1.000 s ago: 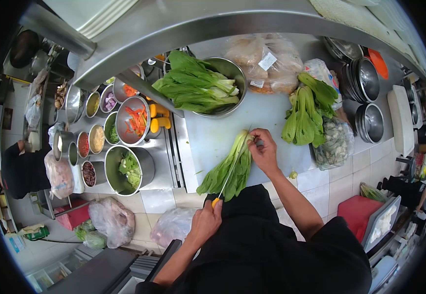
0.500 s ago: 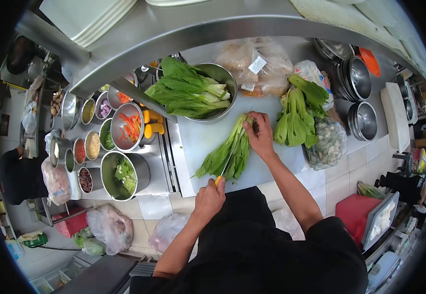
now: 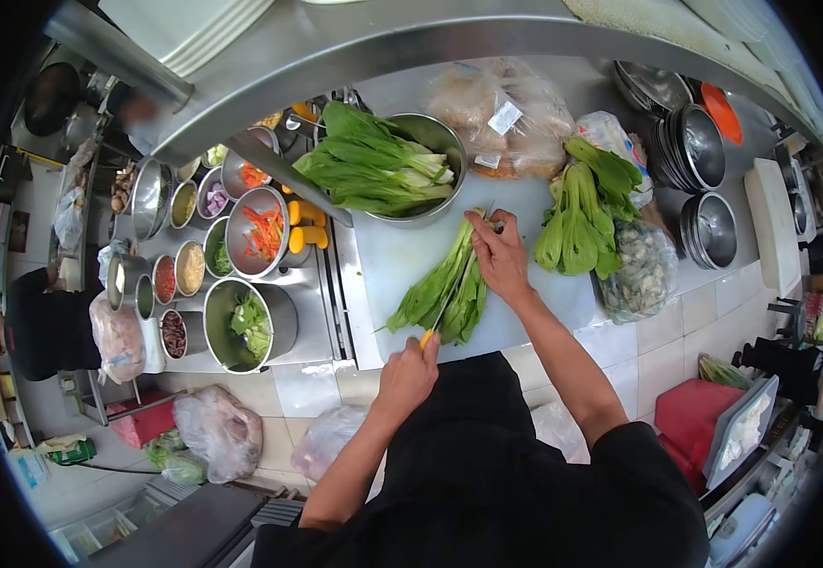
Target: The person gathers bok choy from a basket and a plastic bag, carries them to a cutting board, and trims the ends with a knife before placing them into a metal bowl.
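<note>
My left hand (image 3: 407, 381) is closed round the orange handle of a knife (image 3: 430, 335), whose blade runs up along a bunch of leafy greens. These greens (image 3: 424, 293), a bok choy by the look of them, lie on the white cutting board (image 3: 383, 260). At their stem end, my right hand (image 3: 501, 254) pinches the stalks between thumb and fingers. More bok choy (image 3: 572, 222) rests right of that hand. Behind, a metal bowl (image 3: 454, 156) holds a heap of long green leaves (image 3: 369, 170).
Left of the board stand several metal containers, among them one with carrot strips (image 3: 260, 237) and a pot of chopped greens (image 3: 250, 317). A bagged vegetable (image 3: 641, 270) and stacked bowls (image 3: 710, 227) are at right. A metal shelf edge (image 3: 383, 52) crosses overhead. A person (image 3: 47, 322) stands far left.
The whole view has shifted slightly. Both hands keep their holds on the knife and the stalks, and the leaves are spread a little differently around the blade.
</note>
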Available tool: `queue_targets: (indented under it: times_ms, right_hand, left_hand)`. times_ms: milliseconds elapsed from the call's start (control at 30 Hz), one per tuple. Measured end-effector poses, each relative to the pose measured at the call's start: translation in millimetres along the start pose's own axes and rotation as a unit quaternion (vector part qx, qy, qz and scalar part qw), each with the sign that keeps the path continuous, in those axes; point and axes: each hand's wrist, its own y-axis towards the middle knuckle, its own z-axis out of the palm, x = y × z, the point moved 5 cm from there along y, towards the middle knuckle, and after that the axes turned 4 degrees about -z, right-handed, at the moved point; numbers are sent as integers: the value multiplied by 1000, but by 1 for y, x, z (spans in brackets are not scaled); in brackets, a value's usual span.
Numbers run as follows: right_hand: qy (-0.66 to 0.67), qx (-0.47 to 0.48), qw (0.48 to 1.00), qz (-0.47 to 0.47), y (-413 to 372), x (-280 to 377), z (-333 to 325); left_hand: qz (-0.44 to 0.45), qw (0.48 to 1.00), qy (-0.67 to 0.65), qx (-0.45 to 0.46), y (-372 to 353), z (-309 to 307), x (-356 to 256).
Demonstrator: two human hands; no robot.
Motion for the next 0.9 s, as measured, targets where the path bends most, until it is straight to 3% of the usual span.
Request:
queue_targets:
  times_ms: [167,333,433,500,567,667,733,900]
  right_hand:
    - [5,-5,1000,3,-2,1,0]
    - [13,-11,1000,-3,1,2,-5]
    - [108,-53,991,66,-8,-10,-24]
    - [103,-44,984,135,-21,-28,-30]
    - [95,-60,985,128,-26,-33,-34]
    - [149,-17,970,190,-28,-42,-27]
    - [258,-36,926,275,-33,-49,-16]
    - [258,-55,919,293,-34,-44,-10]
  left_hand:
    - [-67,997,33,29,-72,-4,61]
    - [-75,996,43,24,-109,-4,104]
    - [-86,995,41,31,-117,-11,106]
    - [-93,994,41,43,-122,-16,104]
    - [-107,992,8,66,-129,-21,101]
    - [-107,992,-22,70,-126,-30,75]
    - [-104,992,-35,64,-115,-27,56]
    - [-73,993,-71,59,-85,-10,16]
